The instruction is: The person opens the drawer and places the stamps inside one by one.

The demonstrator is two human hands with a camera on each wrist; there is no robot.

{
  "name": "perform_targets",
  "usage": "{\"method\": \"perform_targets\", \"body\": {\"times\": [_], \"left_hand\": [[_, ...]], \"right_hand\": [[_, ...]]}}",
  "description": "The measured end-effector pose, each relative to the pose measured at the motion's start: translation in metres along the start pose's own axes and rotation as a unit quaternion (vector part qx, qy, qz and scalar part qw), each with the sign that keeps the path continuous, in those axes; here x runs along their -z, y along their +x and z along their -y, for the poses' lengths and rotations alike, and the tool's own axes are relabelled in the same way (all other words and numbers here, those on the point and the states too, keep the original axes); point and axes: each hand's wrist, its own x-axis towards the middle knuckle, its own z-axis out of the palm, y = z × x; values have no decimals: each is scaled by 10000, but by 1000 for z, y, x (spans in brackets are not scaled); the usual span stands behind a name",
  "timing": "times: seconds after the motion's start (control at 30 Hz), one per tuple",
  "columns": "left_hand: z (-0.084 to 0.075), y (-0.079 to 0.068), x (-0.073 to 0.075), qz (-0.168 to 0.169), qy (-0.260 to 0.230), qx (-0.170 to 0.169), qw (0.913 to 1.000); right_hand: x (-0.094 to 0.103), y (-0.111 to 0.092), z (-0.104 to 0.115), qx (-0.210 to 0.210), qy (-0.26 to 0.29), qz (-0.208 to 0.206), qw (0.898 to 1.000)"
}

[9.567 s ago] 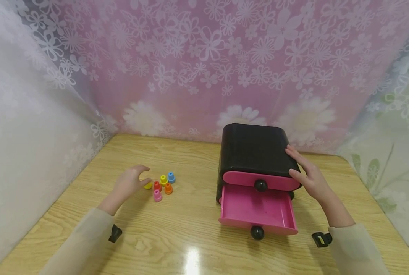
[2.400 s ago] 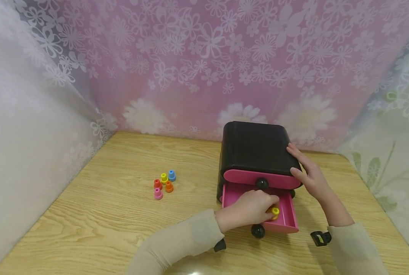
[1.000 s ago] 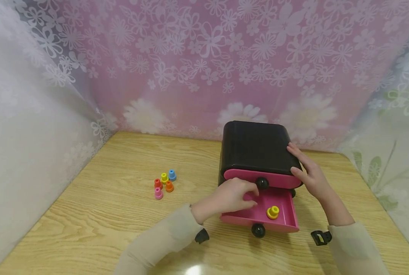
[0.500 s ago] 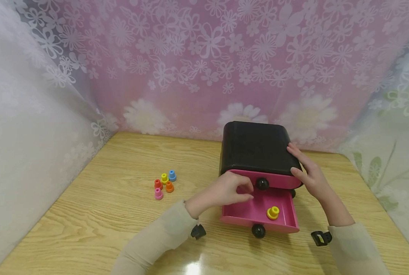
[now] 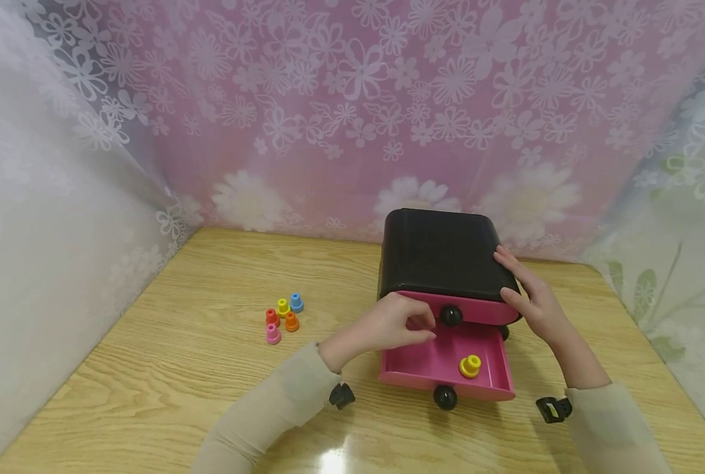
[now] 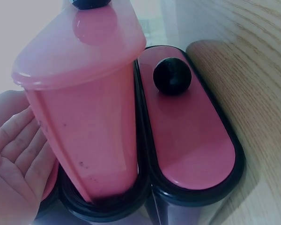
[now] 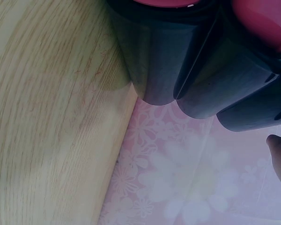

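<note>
A black drawer unit (image 5: 443, 253) with pink drawers stands on the right of the table. Its middle drawer (image 5: 417, 368) is pulled out, and a small yellow stepped plastic peg (image 5: 470, 366) stands in it, toward the right. My left hand (image 5: 393, 322) is over the drawer's left part, fingers loosely bent and holding nothing, near the top drawer's black knob (image 5: 451, 316). In the left wrist view, the bottom drawer (image 6: 192, 136) is closed. My right hand (image 5: 536, 306) rests against the unit's right side and top edge with fingers spread.
Left of the unit, several similar pegs stand together on the wooden table (image 5: 180, 382): a blue peg (image 5: 295, 303), a yellow one, a red peg (image 5: 272, 317), an orange peg (image 5: 291, 322) and a pink peg (image 5: 273, 334). A flowered curtain (image 5: 328, 131) hangs behind.
The left hand has carried a yellow peg from the group into the middle drawer, let go of it and drawn back leftward. The right hand has stayed on the unit.
</note>
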Motion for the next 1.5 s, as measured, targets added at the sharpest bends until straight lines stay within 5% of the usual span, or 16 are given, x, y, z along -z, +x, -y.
{"method": "perform_targets", "body": {"times": [0.4, 0.67, 1.5], "left_hand": [[4, -5, 2, -109, 43, -209, 9997], [9, -22, 9, -280, -56, -210, 9994], [60, -111, 42, -1192, -71, 1055, 9872]], "right_hand": [[0, 1, 1, 78, -54, 71, 9999], [-1, 2, 0, 104, -37, 34, 9999], [-1, -6, -36, 30, 58, -109, 9999]]}}
